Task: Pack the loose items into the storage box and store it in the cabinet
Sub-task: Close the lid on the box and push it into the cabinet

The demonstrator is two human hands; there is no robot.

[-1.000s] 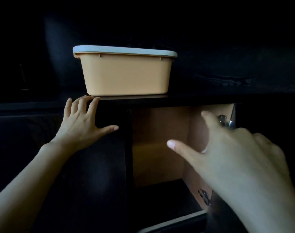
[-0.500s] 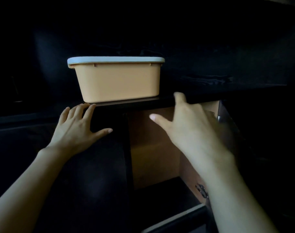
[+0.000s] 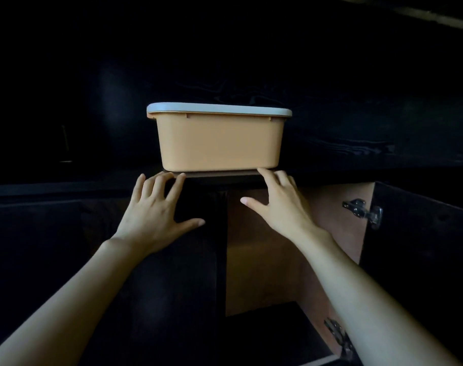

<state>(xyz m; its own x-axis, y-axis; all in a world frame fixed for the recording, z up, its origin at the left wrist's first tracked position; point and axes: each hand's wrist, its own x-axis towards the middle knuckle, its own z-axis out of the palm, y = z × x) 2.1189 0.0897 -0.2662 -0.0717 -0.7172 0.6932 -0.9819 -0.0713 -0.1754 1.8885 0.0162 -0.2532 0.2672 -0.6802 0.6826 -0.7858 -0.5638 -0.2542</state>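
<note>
orange plastic storage box with pale lid (image 3: 219, 140) sat on dark countertop (image 3: 66, 184) | left hand (image 3: 156, 212) below box, fingers spread wide, holding nothing | right hand (image 3: 277, 204) below box, fingers splayed, empty | open cabinet (image 3: 304, 247) beneath box

Lidded orange storage box (image 3: 219, 142) sits on dark countertop (image 3: 357, 175); left hand (image 3: 156, 210) and right hand (image 3: 280, 204) reach below it, fingers spread.

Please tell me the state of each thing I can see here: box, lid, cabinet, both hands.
storage box: upright on the counter, not yet stored.
lid: on the box.
cabinet: open.
left hand: open, fingers spread, holding nothing.
right hand: open, fingertips at the counter edge.
</note>
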